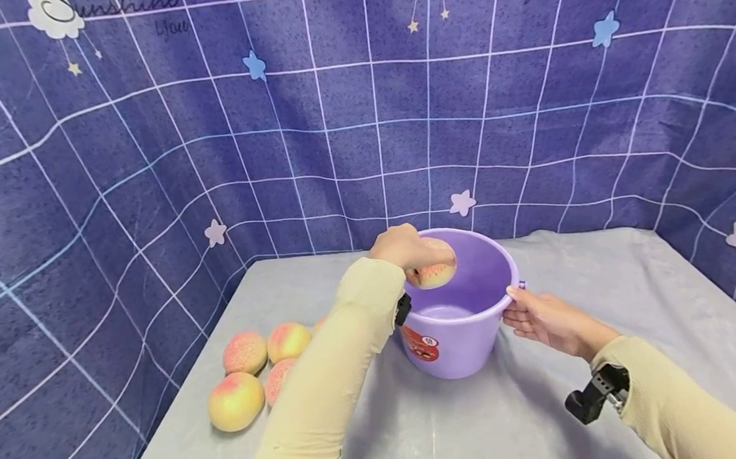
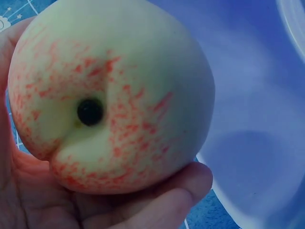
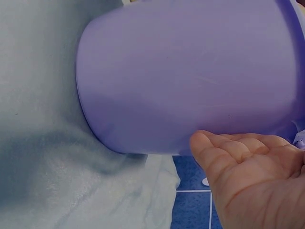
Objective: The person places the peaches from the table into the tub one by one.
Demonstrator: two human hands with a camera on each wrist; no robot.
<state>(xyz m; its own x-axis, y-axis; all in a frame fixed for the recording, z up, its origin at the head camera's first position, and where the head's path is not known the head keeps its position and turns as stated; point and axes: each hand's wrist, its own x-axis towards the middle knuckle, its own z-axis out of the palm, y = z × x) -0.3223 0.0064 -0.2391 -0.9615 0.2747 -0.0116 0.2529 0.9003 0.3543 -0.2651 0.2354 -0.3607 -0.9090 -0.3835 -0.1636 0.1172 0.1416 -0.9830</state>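
Observation:
A purple bucket stands upright on the table, its mouth facing up. At its left rim, my left hand grips a peach over the opening. Up close in the left wrist view, the peach is pale with red flecks and a dark round spot in its hollow; fingers and thumb curve around it. My right hand holds the bucket's right rim, thumb on top and fingers against the outer side. The right wrist view shows those fingers along the bucket wall.
Several more peaches lie grouped on the table left of the bucket, partly hidden by my left sleeve. A grey cloth covers the table. Behind and beside it hangs a blue gridded curtain.

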